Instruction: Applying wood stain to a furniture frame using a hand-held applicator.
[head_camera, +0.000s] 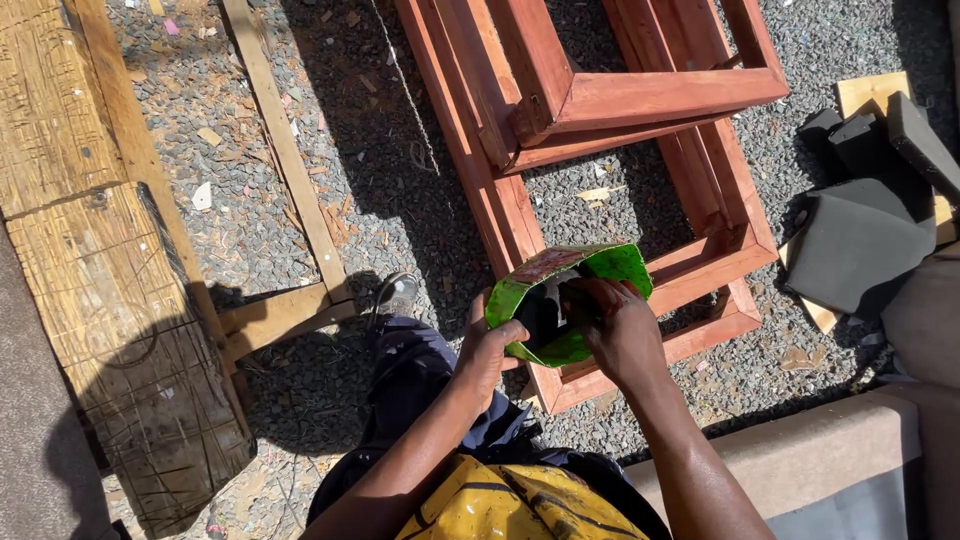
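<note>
Red wooden frames (620, 100) lie on gravel right under the green container (570, 300), held just above their near corner. Left hand (490, 350) grips its side, right hand (620, 325) fingers reach inside; a slip likely drops it onto the frames.

so it's a green carton (590, 270), crumpled and bent, reddish print on its top flap, mouth open and dark inside, held up above the red wooden frames (640, 100).
</note>
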